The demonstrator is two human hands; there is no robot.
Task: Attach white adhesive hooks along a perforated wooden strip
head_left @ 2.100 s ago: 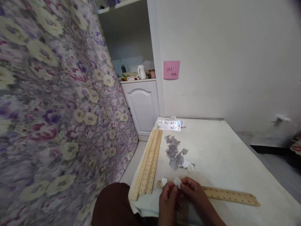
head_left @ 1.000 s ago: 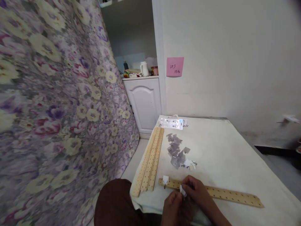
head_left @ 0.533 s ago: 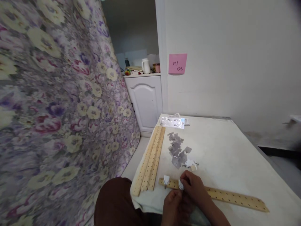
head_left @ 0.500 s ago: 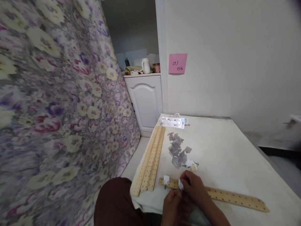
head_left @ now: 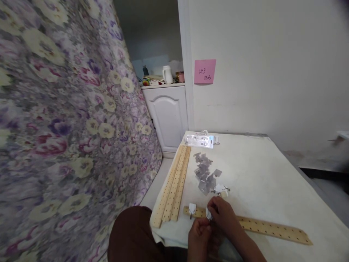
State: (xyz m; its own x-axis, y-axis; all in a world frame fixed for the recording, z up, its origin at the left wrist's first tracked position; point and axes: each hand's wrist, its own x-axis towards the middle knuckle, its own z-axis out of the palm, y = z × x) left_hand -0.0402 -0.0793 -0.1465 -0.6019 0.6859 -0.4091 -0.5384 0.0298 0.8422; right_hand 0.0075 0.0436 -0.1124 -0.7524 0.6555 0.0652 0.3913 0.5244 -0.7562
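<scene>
A perforated wooden strip (head_left: 272,228) lies across the near side of the table. One white hook (head_left: 192,209) sits on its left end, its metal part pointing toward me. A second white hook (head_left: 208,214) is at the strip a little to the right, pinched in the fingers of my right hand (head_left: 221,214). My left hand (head_left: 200,231) is closed just below that hook, fingertips together; what they hold, if anything, is hidden. Beyond my hands lie a few loose white hooks (head_left: 220,189) and a scattered pile of grey translucent square hooks (head_left: 205,176).
Three more perforated wooden strips (head_left: 174,185) lie side by side along the table's left edge. A clear plastic package (head_left: 199,141) rests at the far end of the white-covered table (head_left: 261,174). A floral curtain (head_left: 81,127) hangs at left, beside a white cabinet (head_left: 169,112).
The view has shifted very slightly. My left fingers have shifted a little below the hook, while my right hand keeps its pinch on it.
</scene>
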